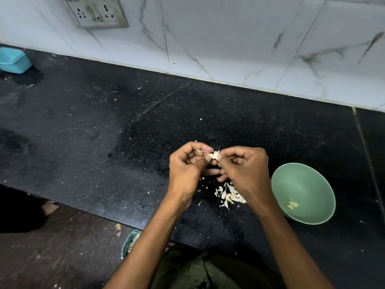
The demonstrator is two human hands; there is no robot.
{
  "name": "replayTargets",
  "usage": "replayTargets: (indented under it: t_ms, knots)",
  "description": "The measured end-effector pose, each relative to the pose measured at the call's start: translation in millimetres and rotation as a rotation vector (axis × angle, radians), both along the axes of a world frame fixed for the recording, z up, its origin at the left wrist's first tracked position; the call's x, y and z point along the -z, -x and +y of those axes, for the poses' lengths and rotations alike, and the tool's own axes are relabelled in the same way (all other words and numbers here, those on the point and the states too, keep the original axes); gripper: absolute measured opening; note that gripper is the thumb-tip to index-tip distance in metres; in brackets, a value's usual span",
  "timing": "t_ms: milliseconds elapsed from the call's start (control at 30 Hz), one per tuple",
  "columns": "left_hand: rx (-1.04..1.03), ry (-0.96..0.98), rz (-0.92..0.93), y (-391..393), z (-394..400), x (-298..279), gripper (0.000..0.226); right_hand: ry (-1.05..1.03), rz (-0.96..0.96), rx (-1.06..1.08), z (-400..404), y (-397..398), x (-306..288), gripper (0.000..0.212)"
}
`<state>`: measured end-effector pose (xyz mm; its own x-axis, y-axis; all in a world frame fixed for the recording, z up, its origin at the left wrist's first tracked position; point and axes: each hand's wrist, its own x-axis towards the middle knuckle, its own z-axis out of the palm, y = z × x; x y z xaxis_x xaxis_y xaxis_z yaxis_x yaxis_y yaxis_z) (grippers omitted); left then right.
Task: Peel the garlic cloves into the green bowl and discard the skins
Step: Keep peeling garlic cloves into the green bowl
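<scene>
Both hands, left hand (188,163) and right hand (245,165), pinch one garlic clove (214,155) at frame centre; green bowl (312,180) lower right.

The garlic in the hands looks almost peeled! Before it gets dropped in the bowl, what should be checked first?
1. Clove held firmly: ok. The left hand and the right hand both pinch the garlic clove.
2. Skin all off: not ok. Papery skin still clings to the clove.
3. Bowl within reach: ok. The green bowl stands upright just right of the right hand.
4. Bowl free of skins: ok. Only peeled cloves show inside.
5. Skins discarded: not ok. A pile of skins lies on the black counter.
6. Bin ready: cannot tell. A container below the counter edge is mostly hidden.
</scene>
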<state>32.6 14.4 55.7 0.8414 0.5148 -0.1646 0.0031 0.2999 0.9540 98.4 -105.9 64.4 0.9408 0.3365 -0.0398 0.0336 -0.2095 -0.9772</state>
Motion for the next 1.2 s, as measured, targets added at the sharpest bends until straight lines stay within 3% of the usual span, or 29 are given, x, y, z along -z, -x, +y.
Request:
replayTargets:
  t_ms: [267,367,800,1000,1200]
  knots:
    - [-0.065,0.244,0.034,-0.9,0.2,2.9,0.022,-0.294,0.467,-0.122,-0.2,-6.8,2.9,0.019]
    - [-0.072,0.300,0.048,-1.2,-0.6,3.6,0.022,-0.331,0.544,-0.152,-0.1,-8.4,3.6,0.020]
    - [-0.202,-0.200,0.040,-2.3,-2.2,10.0,0.024,-0.095,0.180,-0.121,2.7,-8.3,19.1,0.020]
    - [-0.259,-0.413,0.080,-2.3,-4.3,10.0,0.033,-0.014,0.115,-0.158,0.6,-5.6,17.1,0.031]
    - [-0.256,-0.536,0.086,0.9,-6.5,7.9,0.032,0.045,0.120,-0.145,2.2,-8.1,24.8,0.021]
